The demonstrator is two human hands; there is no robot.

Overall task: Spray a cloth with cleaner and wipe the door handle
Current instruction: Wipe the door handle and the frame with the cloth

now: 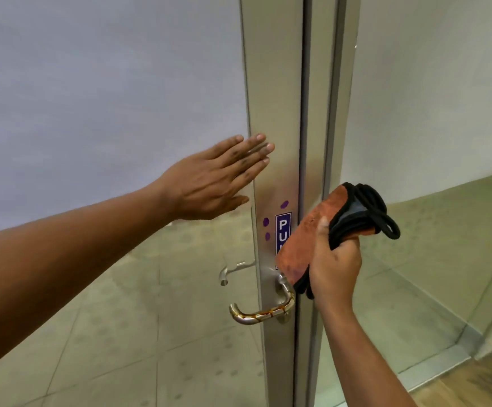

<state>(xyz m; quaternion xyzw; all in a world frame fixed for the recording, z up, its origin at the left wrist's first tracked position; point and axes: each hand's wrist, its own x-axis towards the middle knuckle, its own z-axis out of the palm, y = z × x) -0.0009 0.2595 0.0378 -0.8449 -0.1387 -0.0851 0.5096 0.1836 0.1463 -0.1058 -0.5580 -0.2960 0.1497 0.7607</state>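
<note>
A silver lever door handle (261, 312) with rusty brown streaks sticks out from the metal door stile (277, 113), low in the middle. My right hand (334, 264) is shut on a folded orange cloth with black edging (306, 236), held just above and to the right of the handle, partly covering a blue sign. My left hand (209, 183) is open, fingers together, flat against the glass and the edge of the stile above the handle. No spray bottle is in view.
The door has a frosted glass panel (107, 98) on the left; a second handle (231, 271) shows through the clear glass below. A dark gap and another frame (335, 113) run to the right. Tiled floor lies beyond, with a wooden floor (473, 386) at bottom right.
</note>
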